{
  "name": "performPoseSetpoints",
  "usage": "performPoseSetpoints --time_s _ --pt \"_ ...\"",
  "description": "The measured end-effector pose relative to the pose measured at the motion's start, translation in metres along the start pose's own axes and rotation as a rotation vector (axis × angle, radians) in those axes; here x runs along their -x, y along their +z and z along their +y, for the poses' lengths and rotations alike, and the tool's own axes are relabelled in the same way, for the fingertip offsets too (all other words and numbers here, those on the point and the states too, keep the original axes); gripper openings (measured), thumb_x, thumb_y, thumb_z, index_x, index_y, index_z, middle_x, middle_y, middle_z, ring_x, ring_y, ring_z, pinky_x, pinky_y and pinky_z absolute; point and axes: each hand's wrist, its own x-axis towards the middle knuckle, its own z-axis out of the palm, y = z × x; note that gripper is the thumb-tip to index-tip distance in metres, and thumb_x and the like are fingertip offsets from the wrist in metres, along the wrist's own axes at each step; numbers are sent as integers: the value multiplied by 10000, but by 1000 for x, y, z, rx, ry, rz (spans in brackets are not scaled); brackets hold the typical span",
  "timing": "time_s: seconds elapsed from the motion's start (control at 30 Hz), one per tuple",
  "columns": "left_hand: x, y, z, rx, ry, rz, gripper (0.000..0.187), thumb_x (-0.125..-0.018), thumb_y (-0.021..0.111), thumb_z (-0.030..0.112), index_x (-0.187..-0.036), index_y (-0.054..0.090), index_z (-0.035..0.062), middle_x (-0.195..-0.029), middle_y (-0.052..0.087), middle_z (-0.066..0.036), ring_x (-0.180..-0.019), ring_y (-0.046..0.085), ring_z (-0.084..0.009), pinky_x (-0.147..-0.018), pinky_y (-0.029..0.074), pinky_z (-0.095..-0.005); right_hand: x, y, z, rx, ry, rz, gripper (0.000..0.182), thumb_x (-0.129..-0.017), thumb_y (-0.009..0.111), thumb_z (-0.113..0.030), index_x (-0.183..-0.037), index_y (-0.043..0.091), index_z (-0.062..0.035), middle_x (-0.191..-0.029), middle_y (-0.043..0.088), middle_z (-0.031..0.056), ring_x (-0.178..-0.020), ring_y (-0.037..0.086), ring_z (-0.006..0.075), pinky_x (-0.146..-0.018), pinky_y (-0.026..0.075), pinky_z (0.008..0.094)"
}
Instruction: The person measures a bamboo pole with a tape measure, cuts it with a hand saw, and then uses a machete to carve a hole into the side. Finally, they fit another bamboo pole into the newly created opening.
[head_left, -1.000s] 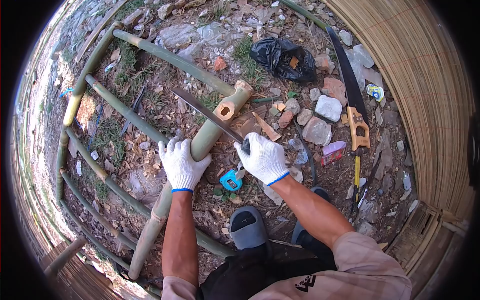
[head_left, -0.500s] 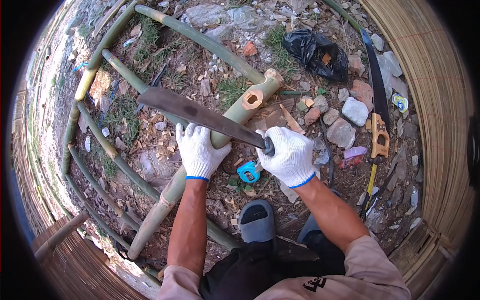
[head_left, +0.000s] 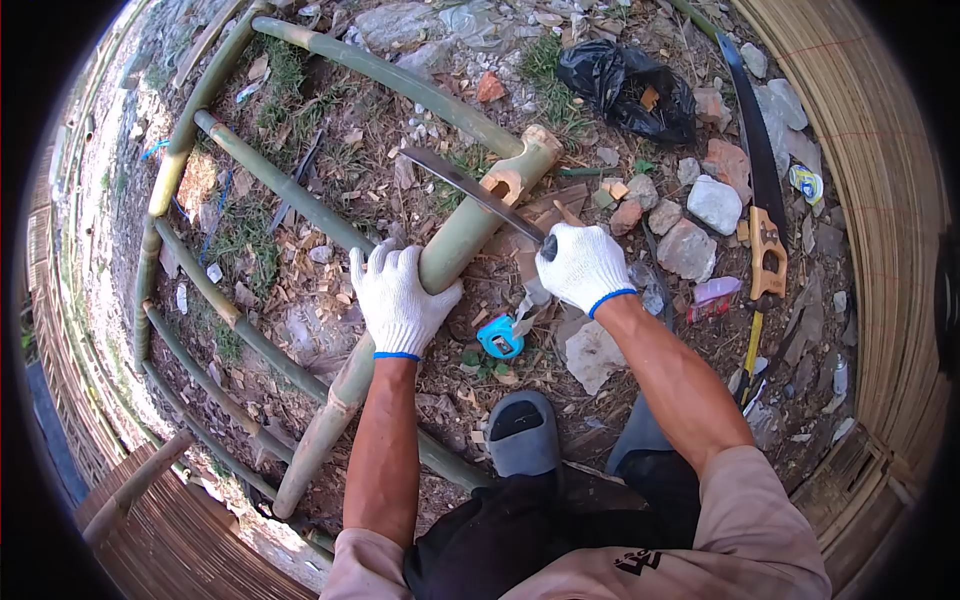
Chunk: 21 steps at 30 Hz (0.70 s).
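A thick green bamboo pole (head_left: 458,246) runs diagonally through the middle, with a pale cut hole near its far end. My left hand (head_left: 402,302), in a white knit glove with a blue cuff, grips this pole below the hole. In my right hand (head_left: 585,268), gloved alike, is the handle of a machete (head_left: 470,187). Its dark blade points up and left, its edge right at the hole in this view. Thinner bamboo rails (head_left: 400,82) join the pole to a frame on the left. A blue tape measure (head_left: 500,338) lies between my hands on the ground.
At the right, a handsaw (head_left: 766,250) with a wooden handle lies beside stones (head_left: 713,222). A black plastic bag (head_left: 630,92) sits near the pole's far end. Wood chips litter the ground. A bamboo slat wall (head_left: 835,150) borders the right, and my sandal (head_left: 523,440) is just below.
The machete has swung down and right, from across the pole above my left hand to the cut hole. My left hand keeps its grip on the pole.
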Motion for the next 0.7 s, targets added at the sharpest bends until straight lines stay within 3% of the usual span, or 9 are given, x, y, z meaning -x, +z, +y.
performPoseSetpoints --time_s 0.07,0.1,0.17,0.2,0.23,0.33,0.47,0.63,0.7 --pt "-1 1 -2 6 -9 -50 647 -630 900 451 -1137 740 81 -1178 709 -168 -1238 609 -351 -1206 300 -590 7 -28 -23 -32 -44 27 229 -848 758 -259 -797 692 -46 -747 700 220 -760 709 443 -687 589 529" --pt "0 0 -1 4 -14 -49 647 -631 899 451 -1139 741 83 -1185 709 -169 -1243 607 -350 -1208 298 -589 15 -24 -24 -140 -205 155 194 -836 783 -225 -802 682 -63 -724 676 211 -725 699 427 -663 581 510" --pt "2 0 -4 -2 -31 -111 639 -635 897 446 -1137 739 84 -1191 707 -172 -1248 605 -351 -1203 302 -588 22 -40 -29 -271 -551 187 198 -847 762 -257 -903 698 -78 -757 722 171 -748 735 378 -657 589 476" --pt "6 1 -4 4 -20 -72 633 -637 895 442 -1135 739 85 -1186 707 -172 -1246 605 -352 -1200 304 -587 17 -27 -18 -318 -529 185 206 -816 781 -245 -849 681 -67 -760 722 159 -736 729 378 -649 582 471" --pt "2 3 -2 16 -2 -6 627 -639 893 439 -1134 739 85 -1181 708 -172 -1244 605 -352 -1198 305 -586 7 -21 -12 -191 -245 -37 219 -830 746 -270 -860 712 -55 -829 742 183 -777 734 397 -684 594 480" --pt "-5 -3 -4 1 -4 1 634 -640 891 439 -1140 737 81 -1179 709 -172 -1247 604 -354 -1198 305 -584 -12 -26 -4 63 -88 -249 289 -890 641 -306 -972 781 -66 -925 749 247 -850 737 445 -777 608 522" --pt "-1 4 -1 13 -3 -13 648 -641 890 446 -1153 733 82 -1178 706 -175 -1262 595 -352 -1216 286 -581 6 -12 -10 99 -152 -25 220 -933 675 -293 -933 660 -74 -827 737 186 -823 739 412 -721 600 519" --pt "1 1 -1 13 -30 -52 672 -634 894 451 -1171 729 81 -1215 694 -174 -1273 589 -351 -1232 267 -582 30 -27 -25 5 -212 164 175 -890 750 -240 -901 659 -91 -783 704 132 -720 723 357 -646 589 461" --pt "0 1 -1 30 -30 -62 674 -629 896 450 -1168 730 82 -1219 693 -170 -1273 590 -349 -1232 267 -585 30 -33 -28 -132 -500 447 171 -863 778 -232 -881 663 -106 -768 696 119 -684 707 342 -606 571 452"
